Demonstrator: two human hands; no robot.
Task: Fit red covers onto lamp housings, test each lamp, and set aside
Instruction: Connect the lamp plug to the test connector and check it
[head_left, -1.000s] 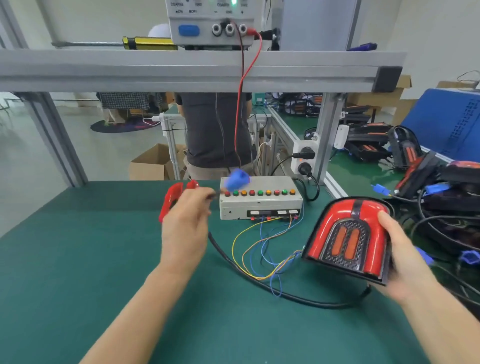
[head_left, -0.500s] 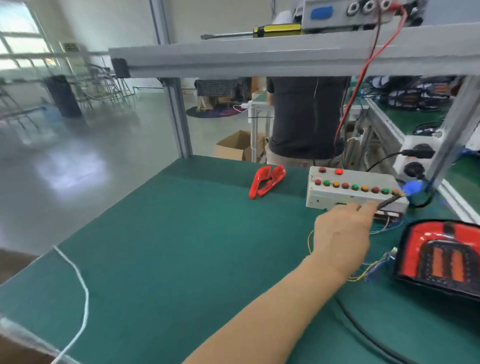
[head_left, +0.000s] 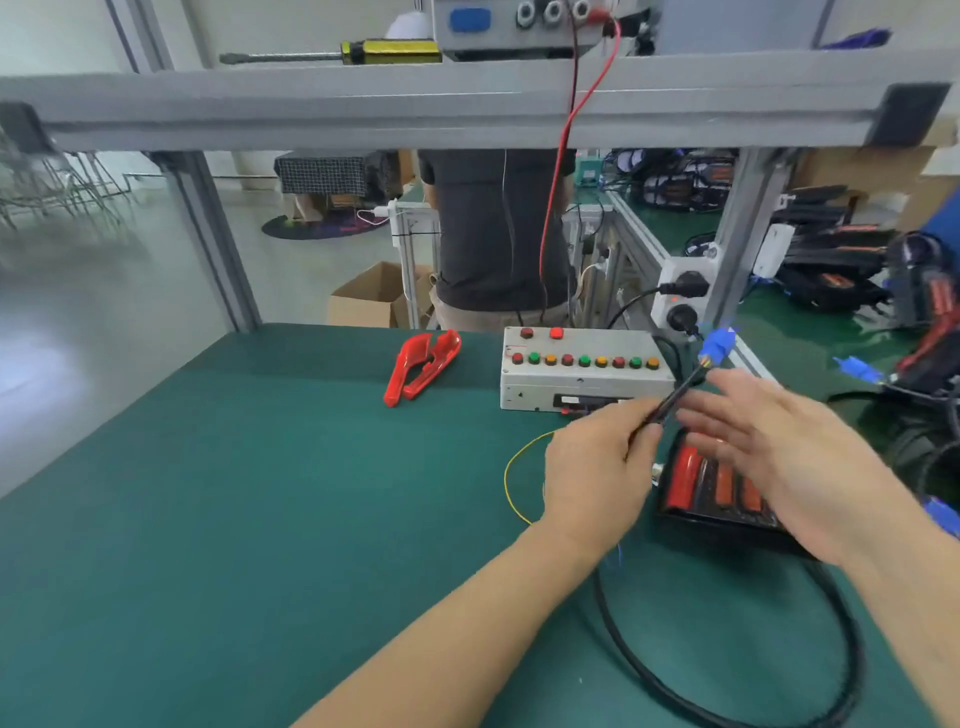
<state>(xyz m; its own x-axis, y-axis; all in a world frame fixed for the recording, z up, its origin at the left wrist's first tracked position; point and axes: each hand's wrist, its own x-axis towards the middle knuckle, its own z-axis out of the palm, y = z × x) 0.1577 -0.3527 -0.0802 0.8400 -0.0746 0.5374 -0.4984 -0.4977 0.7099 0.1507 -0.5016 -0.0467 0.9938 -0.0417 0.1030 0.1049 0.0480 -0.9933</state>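
Note:
A lamp with a red cover over a black housing lies on the green mat, partly hidden behind my right hand. My left hand pinches a black test cable just below its blue plug, which points up to the right beside the grey test box. My right hand hovers open over the lamp, fingers spread, close to the cable but holding nothing. Two loose red covers lie on the mat left of the test box.
The test box carries rows of red, green and amber buttons. A thick black cable loops over the mat at lower right. Several lamp housings are piled on the right bench. An aluminium frame beam crosses overhead; a person stands behind the bench.
The view has swung back to the right. My right hand has come into view, open above the lamp lying on the mat. My left hand still holds the cable with the blue plug.

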